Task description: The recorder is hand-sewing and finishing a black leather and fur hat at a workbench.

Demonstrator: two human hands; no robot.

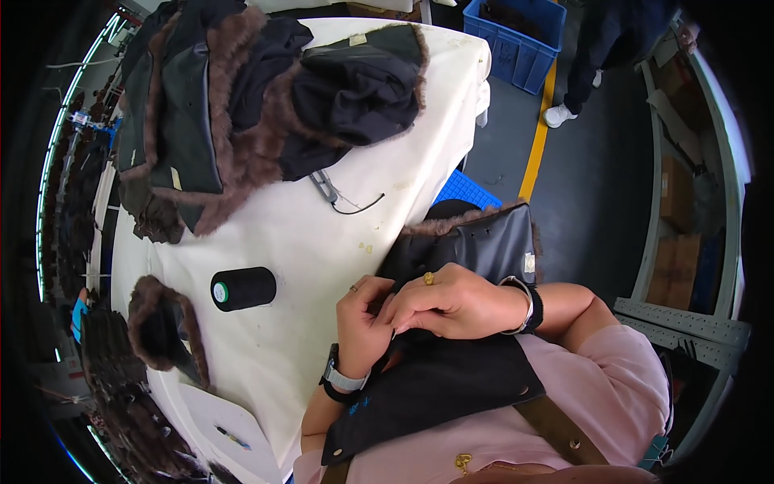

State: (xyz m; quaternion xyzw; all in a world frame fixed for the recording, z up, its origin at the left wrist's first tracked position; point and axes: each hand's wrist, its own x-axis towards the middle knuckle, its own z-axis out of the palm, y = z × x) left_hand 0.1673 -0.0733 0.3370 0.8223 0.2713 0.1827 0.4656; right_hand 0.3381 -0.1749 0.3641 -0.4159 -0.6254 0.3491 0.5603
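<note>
My left hand (363, 321), with a watch at its wrist, and my right hand (458, 303), with a ring and a bangle, meet in front of my chest. Fingers of both are closed in a pinch, touching each other. Whatever sits between the fingertips is too small to make out; a thin dark sliver shows below them. Just beyond the hands lies a black garment piece with brown fur edging (484, 246), partly hidden by them. A black apron (447, 387) covers my front beneath the hands.
On the white-covered table (322, 250) stand a black thread spool (243, 289), small thread snips (325, 187), a fur-trimmed piece (165, 331) and a heap of fur-lined garments (242, 113). A pen (233, 437) lies near. Beyond are a blue crate (514, 40), a person (601, 56) and shelving (685, 327).
</note>
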